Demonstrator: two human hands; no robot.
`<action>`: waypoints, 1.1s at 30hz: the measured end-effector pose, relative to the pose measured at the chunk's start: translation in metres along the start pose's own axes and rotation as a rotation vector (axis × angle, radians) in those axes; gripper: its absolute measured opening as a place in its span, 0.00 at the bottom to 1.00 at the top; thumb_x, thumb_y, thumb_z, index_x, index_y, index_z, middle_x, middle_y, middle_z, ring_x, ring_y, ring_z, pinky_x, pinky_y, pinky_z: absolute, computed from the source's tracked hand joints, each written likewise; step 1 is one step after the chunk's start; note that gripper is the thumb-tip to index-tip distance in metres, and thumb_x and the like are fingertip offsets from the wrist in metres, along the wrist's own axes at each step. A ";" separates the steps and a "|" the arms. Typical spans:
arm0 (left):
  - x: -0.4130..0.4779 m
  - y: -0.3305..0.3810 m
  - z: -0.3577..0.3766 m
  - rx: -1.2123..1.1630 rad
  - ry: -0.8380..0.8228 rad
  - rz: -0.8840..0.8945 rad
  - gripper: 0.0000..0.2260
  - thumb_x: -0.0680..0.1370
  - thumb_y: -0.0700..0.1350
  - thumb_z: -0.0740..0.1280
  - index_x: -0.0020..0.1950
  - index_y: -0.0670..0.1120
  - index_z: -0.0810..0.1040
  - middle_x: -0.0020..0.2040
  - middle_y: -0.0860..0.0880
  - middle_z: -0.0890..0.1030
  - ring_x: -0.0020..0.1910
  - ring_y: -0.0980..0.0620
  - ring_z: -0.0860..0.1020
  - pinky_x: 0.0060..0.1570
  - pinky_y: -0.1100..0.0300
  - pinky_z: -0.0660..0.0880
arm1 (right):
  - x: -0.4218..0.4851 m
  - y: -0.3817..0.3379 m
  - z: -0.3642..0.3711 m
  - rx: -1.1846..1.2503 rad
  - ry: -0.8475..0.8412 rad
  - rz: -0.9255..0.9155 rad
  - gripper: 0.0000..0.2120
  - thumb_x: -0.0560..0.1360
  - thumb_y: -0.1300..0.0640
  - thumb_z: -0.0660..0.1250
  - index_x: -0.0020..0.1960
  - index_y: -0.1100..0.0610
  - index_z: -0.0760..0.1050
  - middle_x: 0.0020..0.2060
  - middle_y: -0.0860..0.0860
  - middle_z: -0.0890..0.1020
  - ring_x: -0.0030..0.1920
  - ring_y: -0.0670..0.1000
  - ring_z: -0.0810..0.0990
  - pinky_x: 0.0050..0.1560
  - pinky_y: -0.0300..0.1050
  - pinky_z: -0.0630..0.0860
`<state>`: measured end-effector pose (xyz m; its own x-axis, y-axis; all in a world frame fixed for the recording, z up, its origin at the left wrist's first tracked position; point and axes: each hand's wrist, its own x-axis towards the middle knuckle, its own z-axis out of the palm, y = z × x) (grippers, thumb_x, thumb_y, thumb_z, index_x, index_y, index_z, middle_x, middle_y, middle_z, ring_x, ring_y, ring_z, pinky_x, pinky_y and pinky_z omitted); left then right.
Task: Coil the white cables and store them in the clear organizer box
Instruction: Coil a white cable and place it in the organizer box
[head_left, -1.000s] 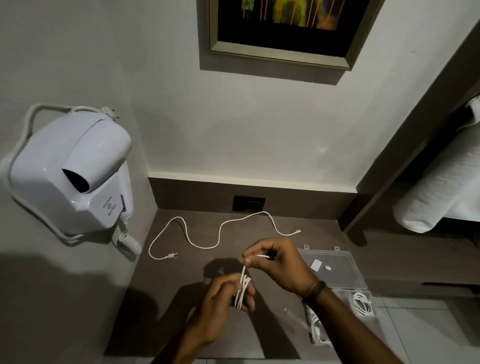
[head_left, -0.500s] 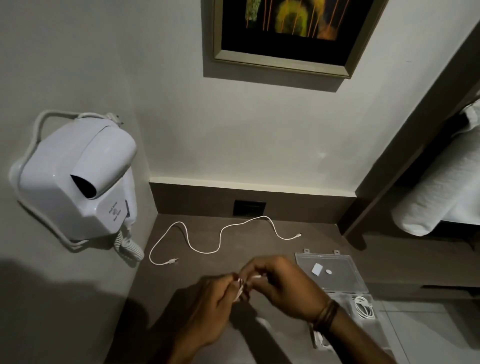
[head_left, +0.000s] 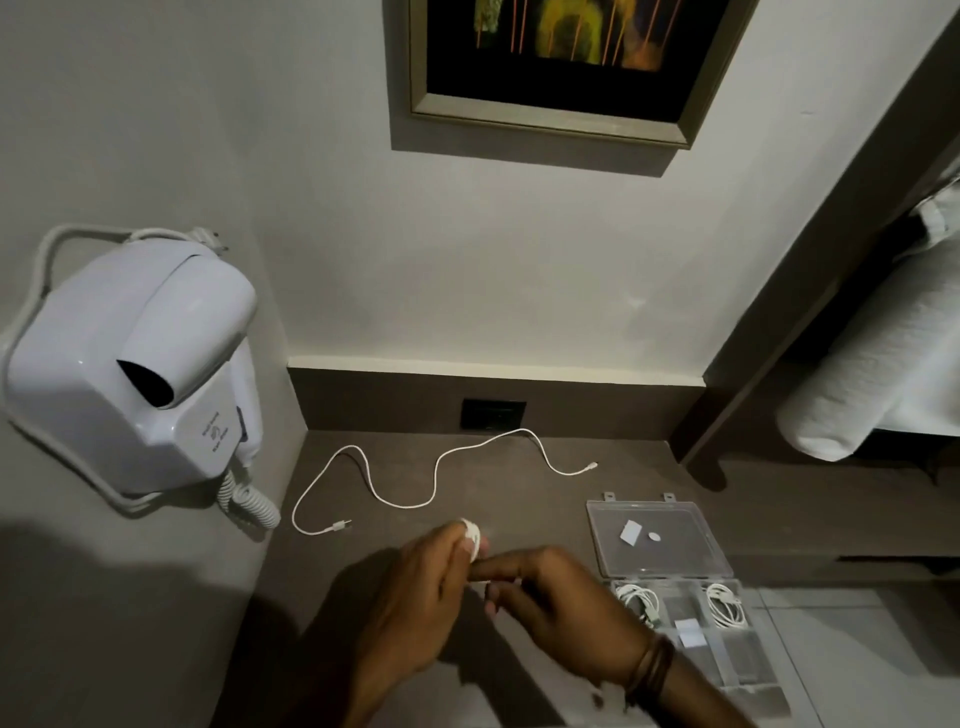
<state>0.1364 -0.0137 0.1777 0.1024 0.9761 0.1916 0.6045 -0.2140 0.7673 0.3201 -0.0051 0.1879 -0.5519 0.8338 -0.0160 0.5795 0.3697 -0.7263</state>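
I had my left hand (head_left: 415, 597) and right hand (head_left: 561, 597) pinched together on a coiled cable (head_left: 471, 532), finishing its wrap. Next it needed dropping into the organizer box (head_left: 727, 654) just right. Farther back, the loose cable (head_left: 415, 488) lay uncoiled.

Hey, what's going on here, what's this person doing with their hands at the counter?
A person is tidying white cables. The left hand pinches a small coiled white cable while the right hand works at it. Another white cable lies uncoiled on the brown counter. To the right, the clear organizer box sits open, with two coiled cables already in its compartments.
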 end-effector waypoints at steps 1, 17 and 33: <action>-0.004 0.001 0.000 0.054 0.001 0.084 0.10 0.81 0.50 0.58 0.48 0.49 0.77 0.45 0.53 0.81 0.47 0.63 0.75 0.45 0.72 0.67 | 0.002 -0.001 -0.013 -0.092 0.008 -0.032 0.11 0.80 0.53 0.65 0.57 0.42 0.82 0.44 0.40 0.87 0.44 0.38 0.84 0.51 0.36 0.80; -0.004 0.024 -0.002 -0.881 -0.223 -0.282 0.11 0.71 0.44 0.53 0.32 0.41 0.68 0.27 0.42 0.69 0.29 0.47 0.69 0.32 0.57 0.69 | 0.011 0.010 0.008 0.894 0.324 0.202 0.04 0.72 0.57 0.75 0.46 0.55 0.88 0.27 0.49 0.80 0.22 0.45 0.67 0.23 0.35 0.64; 0.003 0.023 0.014 -1.443 0.030 -0.498 0.16 0.74 0.44 0.53 0.26 0.47 0.67 0.24 0.50 0.64 0.23 0.53 0.65 0.23 0.62 0.66 | -0.004 -0.005 0.045 1.285 0.258 0.495 0.10 0.79 0.65 0.69 0.59 0.62 0.84 0.41 0.53 0.88 0.40 0.45 0.85 0.42 0.38 0.79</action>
<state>0.1617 -0.0153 0.1866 0.1013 0.9604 -0.2597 -0.6921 0.2555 0.6751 0.2926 -0.0287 0.1612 -0.2488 0.8683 -0.4291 -0.3459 -0.4935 -0.7980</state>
